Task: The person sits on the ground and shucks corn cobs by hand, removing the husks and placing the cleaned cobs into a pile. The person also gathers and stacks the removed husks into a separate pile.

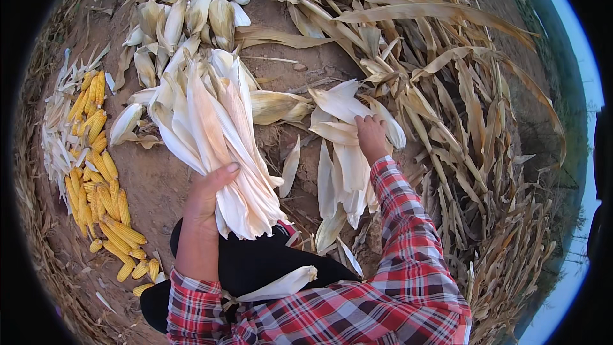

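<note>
A thick bundle of pale corn husks (225,139) is clasped in my left hand (210,196), its thumb lying across the front above my knees. To the right, my right hand (372,136) reaches down onto loose corn husks (342,100) on the soil, fingers bent against them; whether it grips one is not clear. More broad husks (352,167) lie just below that hand. One pale husk (282,285) rests on my lap, over black trousers and the plaid shirt.
Husked yellow corn cobs (103,191) lie in a long heap at left, beside shredded husks (60,129). Further husks (177,19) are piled at the top. Dry corn stalks with leaves (445,72) cover the right side. Brown soil (148,177) shows between the heaps.
</note>
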Motion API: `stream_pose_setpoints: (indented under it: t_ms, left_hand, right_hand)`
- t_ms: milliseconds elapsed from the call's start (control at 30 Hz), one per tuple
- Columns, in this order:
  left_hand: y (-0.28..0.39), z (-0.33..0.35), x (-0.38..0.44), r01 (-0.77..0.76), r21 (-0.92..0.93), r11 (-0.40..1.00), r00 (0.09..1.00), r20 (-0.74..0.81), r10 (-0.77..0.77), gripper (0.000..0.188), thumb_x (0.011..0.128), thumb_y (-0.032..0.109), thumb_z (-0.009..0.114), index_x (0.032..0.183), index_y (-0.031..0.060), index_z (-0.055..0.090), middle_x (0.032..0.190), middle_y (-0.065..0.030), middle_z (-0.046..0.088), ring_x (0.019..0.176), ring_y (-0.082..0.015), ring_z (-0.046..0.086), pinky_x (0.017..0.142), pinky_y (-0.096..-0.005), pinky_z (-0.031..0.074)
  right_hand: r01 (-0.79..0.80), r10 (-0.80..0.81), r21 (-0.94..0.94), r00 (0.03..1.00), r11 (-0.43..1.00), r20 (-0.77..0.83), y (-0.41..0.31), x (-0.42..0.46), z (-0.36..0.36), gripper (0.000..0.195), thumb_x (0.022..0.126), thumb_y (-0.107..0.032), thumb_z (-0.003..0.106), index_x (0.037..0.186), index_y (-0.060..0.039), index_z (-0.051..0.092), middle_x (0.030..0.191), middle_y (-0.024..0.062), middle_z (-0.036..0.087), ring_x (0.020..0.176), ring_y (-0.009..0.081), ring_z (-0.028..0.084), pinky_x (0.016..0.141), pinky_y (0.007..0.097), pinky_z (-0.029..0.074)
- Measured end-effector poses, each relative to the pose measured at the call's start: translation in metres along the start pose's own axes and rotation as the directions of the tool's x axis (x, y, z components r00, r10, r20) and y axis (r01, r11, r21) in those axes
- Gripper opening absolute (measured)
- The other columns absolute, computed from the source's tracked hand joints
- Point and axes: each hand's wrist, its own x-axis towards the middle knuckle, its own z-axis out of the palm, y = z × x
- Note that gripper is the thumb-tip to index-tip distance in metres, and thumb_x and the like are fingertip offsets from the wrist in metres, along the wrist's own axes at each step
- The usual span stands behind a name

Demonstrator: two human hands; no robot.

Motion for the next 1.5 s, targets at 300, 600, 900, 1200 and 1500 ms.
stream_pose_setpoints:
  t_ms: [300,600,900,1200,1500]
  left_hand:
    - [0.000,0.015,-0.001,-0.008,0.013,1.000,0.999,0.034,0.007,0.066,0.076,0.008,0.069,0.134,-0.0026,0.038,0.118,-0.0168,0.057,0.104,-0.0286,0.060,0.092,-0.0397,0.051]
    - [0.007,0.022,-0.004,0.044,-0.012,0.999,0.995,0.085,-0.043,0.074,0.073,0.005,0.071,0.136,-0.0040,0.035,0.119,-0.0160,0.055,0.105,-0.0261,0.059,0.090,-0.0366,0.051]
    - [0.010,0.020,-0.006,0.029,-0.029,0.999,0.994,0.102,-0.026,0.071,0.073,0.004,0.071,0.135,-0.0051,0.036,0.117,-0.0164,0.056,0.102,-0.0249,0.061,0.087,-0.0364,0.052]
    - [0.009,0.021,0.003,-0.001,-0.048,0.999,0.993,0.118,0.007,0.071,0.075,0.004,0.069,0.136,-0.0053,0.034,0.117,-0.0171,0.056,0.102,-0.0255,0.061,0.087,-0.0381,0.053]
    - [0.004,0.016,-0.001,-0.032,-0.021,0.999,0.990,0.137,0.035,0.063,0.078,0.009,0.068,0.133,-0.0040,0.040,0.119,-0.0169,0.057,0.106,-0.0264,0.060,0.092,-0.0388,0.051]
  right_hand:
    - [0.104,-0.102,0.123,0.994,0.987,-0.025,-0.003,0.006,-0.005,0.012,0.076,-0.013,0.063,0.086,-0.0138,0.069,0.103,0.0064,0.055,0.103,0.0276,0.049,0.088,0.0468,0.037]
    - [-0.064,0.068,0.264,0.998,0.963,-0.007,-0.027,0.063,-0.019,0.021,0.066,-0.019,0.078,0.084,-0.0120,0.071,0.140,0.0163,0.040,0.129,0.0375,0.035,0.097,0.0569,0.036]
    - [-0.182,0.200,0.223,0.978,0.957,-0.058,-0.012,0.081,0.012,0.020,0.074,-0.021,0.071,0.090,-0.0105,0.067,0.119,0.0092,0.056,0.114,0.0308,0.049,0.090,0.0554,0.040]
    - [-0.127,0.200,0.979,0.975,0.157,0.095,-0.042,0.077,-0.101,0.024,0.081,-0.012,0.067,0.097,-0.0009,0.053,0.075,0.0136,0.064,0.064,0.0266,0.060,0.063,0.0366,0.048]
    - [0.074,-0.115,0.996,0.991,0.048,-0.068,-0.175,0.007,-0.192,0.032,0.088,-0.014,0.060,0.115,0.0023,0.055,0.090,0.0139,0.067,0.079,0.0227,0.065,0.073,0.0352,0.050]
